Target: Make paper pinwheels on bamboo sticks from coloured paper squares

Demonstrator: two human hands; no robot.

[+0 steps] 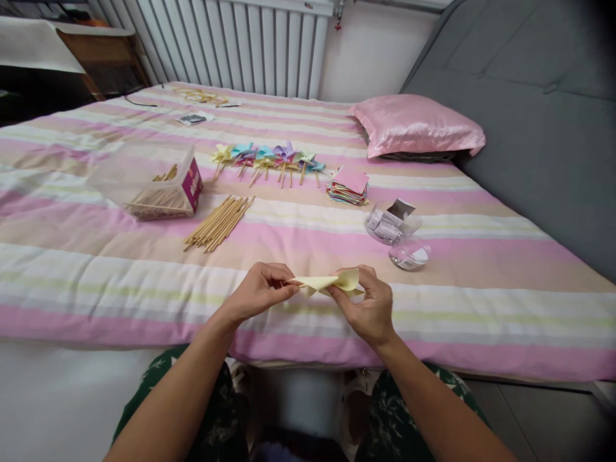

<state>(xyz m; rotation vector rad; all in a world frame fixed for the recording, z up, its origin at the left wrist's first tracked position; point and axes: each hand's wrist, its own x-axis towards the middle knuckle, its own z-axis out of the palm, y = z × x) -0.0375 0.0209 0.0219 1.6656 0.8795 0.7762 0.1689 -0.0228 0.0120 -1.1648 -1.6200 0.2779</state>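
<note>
Both my hands hold one pale yellow folded paper [328, 282] just above the near edge of the striped bed [96, 282]. My left hand [260, 292] pinches its left tip with fingers closed. My right hand [368, 305] grips the curled right side between thumb and fingers. Farther back lies a row of finished paper pinwheels [269, 159] on sticks, in yellow, blue, purple and green. A stack of coloured paper squares [349, 186] lies right of them.
A loose bundle of wooden sticks [219, 223] lies left of centre, next to a clear plastic box [149, 183] holding more sticks. Two small clear containers [392, 224] stand right of my hands. A pink pillow [416, 125], a grey sofa [529, 115] and a radiator [240, 38] lie beyond.
</note>
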